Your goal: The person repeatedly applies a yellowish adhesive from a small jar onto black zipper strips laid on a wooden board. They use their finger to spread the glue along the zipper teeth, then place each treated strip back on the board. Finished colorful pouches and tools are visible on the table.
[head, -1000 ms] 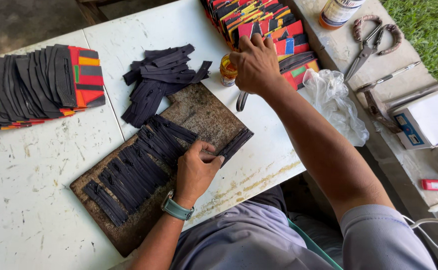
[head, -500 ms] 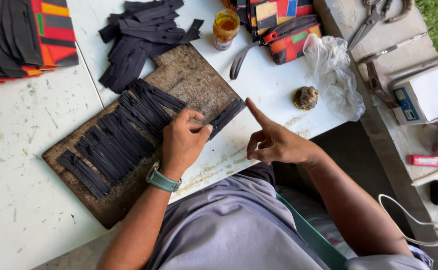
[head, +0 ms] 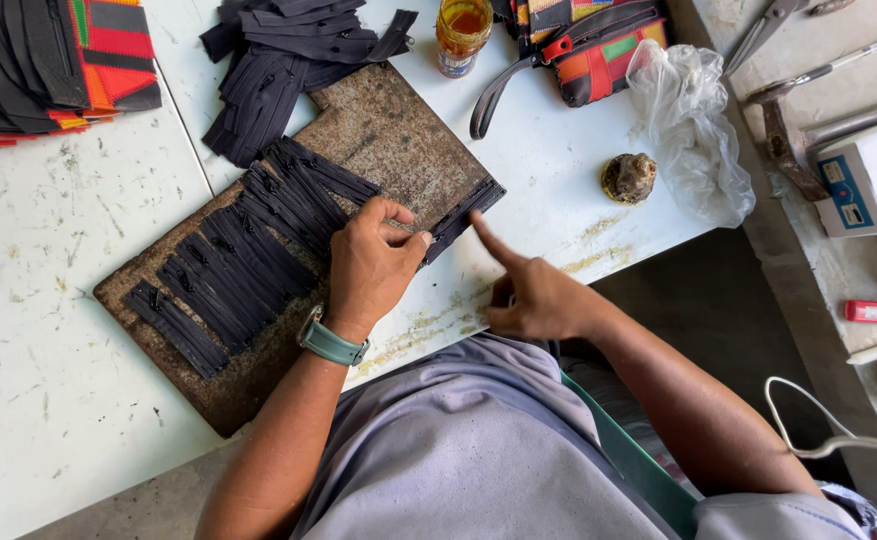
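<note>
My left hand (head: 374, 260), with a teal watch on the wrist, rests on a worn brown board (head: 399, 130). Its fingers are curled and pinch down one black strip (head: 467, 212) that lies along the board's right corner. A row of several black strips (head: 249, 250) covers the board's left half beside the hand. My right hand (head: 534, 295) is off the table's near edge. The index finger is stretched out with its tip at the end of that strip, the other fingers are curled, and it holds nothing.
A loose pile of black strips (head: 289, 60) lies behind the board, beside an amber jar (head: 462, 30). A stack of coloured fabric (head: 49, 60) sits far left. A coloured pouch (head: 599, 40), plastic bag (head: 689, 130) and brown lump (head: 629, 178) lie to the right. Metal tools (head: 769, 30) and a white box (head: 874, 170) sit on the ledge.
My right hand has come back from the jar at the far side to the table's near edge and now points at the strip's end. My left hand stays on the board.
</note>
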